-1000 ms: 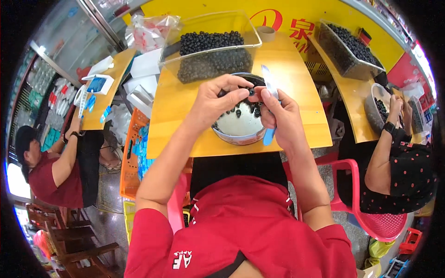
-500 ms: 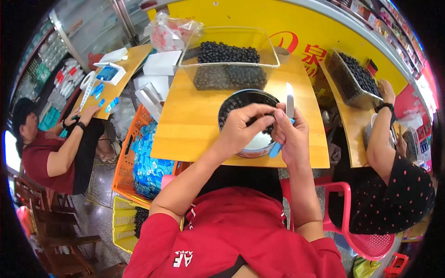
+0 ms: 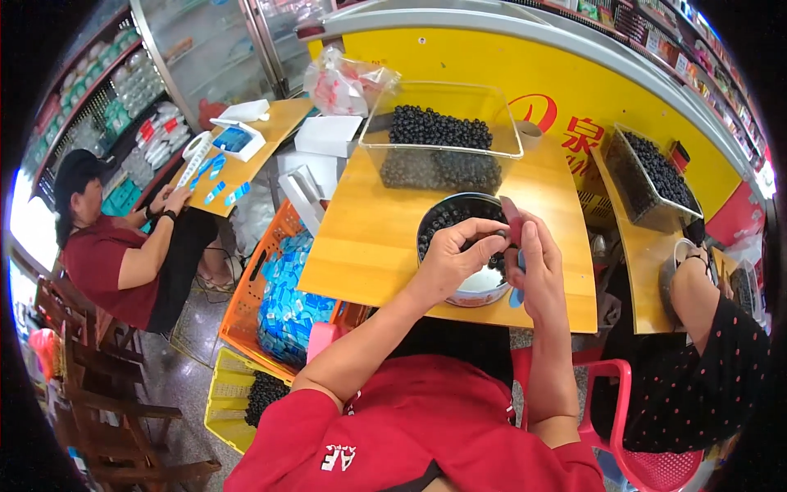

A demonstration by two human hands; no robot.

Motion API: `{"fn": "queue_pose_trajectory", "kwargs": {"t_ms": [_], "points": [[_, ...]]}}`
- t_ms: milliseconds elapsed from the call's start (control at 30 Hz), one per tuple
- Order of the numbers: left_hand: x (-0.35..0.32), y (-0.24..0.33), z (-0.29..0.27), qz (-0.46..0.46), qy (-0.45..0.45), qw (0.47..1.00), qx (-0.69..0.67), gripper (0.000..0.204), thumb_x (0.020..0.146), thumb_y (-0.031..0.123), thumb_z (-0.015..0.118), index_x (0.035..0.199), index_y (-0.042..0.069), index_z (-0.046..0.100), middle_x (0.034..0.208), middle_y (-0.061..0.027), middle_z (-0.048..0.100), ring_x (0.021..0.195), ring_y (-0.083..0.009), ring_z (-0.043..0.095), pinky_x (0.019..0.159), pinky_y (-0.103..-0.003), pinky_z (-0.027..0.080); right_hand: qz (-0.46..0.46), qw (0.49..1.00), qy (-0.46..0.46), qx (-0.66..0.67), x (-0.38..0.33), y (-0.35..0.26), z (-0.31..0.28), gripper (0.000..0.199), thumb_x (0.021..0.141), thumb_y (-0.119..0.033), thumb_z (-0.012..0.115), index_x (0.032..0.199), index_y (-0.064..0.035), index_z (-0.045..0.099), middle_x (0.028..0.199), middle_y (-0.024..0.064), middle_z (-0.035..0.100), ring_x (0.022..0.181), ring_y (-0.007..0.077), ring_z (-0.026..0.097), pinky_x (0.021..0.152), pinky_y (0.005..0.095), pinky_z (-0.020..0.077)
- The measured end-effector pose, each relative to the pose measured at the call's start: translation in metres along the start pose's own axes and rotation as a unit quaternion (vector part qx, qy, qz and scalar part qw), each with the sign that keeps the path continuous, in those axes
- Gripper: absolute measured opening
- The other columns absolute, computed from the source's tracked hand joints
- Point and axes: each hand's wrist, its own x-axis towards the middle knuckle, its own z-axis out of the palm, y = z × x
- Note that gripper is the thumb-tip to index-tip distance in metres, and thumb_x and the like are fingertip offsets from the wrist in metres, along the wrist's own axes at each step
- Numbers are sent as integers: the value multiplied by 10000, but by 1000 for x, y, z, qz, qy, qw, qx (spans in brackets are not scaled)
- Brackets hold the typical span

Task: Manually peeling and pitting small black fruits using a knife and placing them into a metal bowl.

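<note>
Over a round tin [image 3: 485, 298] holding small black round pieces, my two hands meet. My left hand [image 3: 456, 261] is closed in a pinch around a small black piece, mostly hidden by the fingers. Wrapped in my right hand [image 3: 543, 266] is a knife [image 3: 511, 217]. Its blade points up and away beside my left fingertips, and its blue handle shows below the fingers. Beyond the tin stands a clear plastic bin [image 3: 402, 176] heaped with the same black pieces.
My wooden table [image 3: 361, 254] also bears a crumpled plastic bag at the back. To its left stand an orange crate [image 3: 246, 305] of blue packets and a yellow crate [image 3: 221, 392]. One co-worker [image 3: 106, 254] sits left; another person's arm [image 3: 693, 299] is at the right table.
The view has shifted, so the scene sits lower and further right. The knife blade has tilted from upright toward my left fingers and now looks reddish instead of bright.
</note>
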Motion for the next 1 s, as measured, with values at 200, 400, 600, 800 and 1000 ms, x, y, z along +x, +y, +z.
{"fn": "queue_pose_trajectory", "kwargs": {"t_ms": [200,400,600,800,1000], "points": [[2,4,0,-8,-12,997,-72,215,938,152,617,1108,21,608,746,22,560,556,-19,412,474,-170,315,-16,995,-51,-78,0,1,-6,298,1025,-225,448,1160,-1,591,704,-18,555,529,16,411,453,169,317],[-6,4,-2,-27,-35,996,-75,192,943,157,609,1082,25,607,661,33,504,525,-29,397,454,-177,293,1,996,-40,-85,-11,-6,-7,267,1019,-246,463,1013,-28,616,648,-15,537,493,18,376,433,175,276],[9,-10,-30,-4,-72,995,-72,268,967,298,488,849,65,548,754,-25,522,623,-84,475,515,-199,375,24,995,1,-95,-3,-5,-10,301,1018,-276,454,1088,-45,634,640,-35,508,490,17,363,439,172,252],[55,32,-68,-143,-111,983,-33,284,970,308,524,797,83,544,676,-6,505,494,-71,393,437,-205,291,18,998,-12,-65,5,-6,-14,338,1018,-270,450,1127,-9,635,652,-33,497,488,12,350,444,172,243],[72,24,-50,-44,-318,770,551,209,898,169,597,1051,35,547,709,-86,583,654,-191,582,602,-342,465,6,998,-7,-59,8,0,-27,334,1014,-271,469,1123,-8,643,665,-31,504,500,7,338,445,172,245]]}}
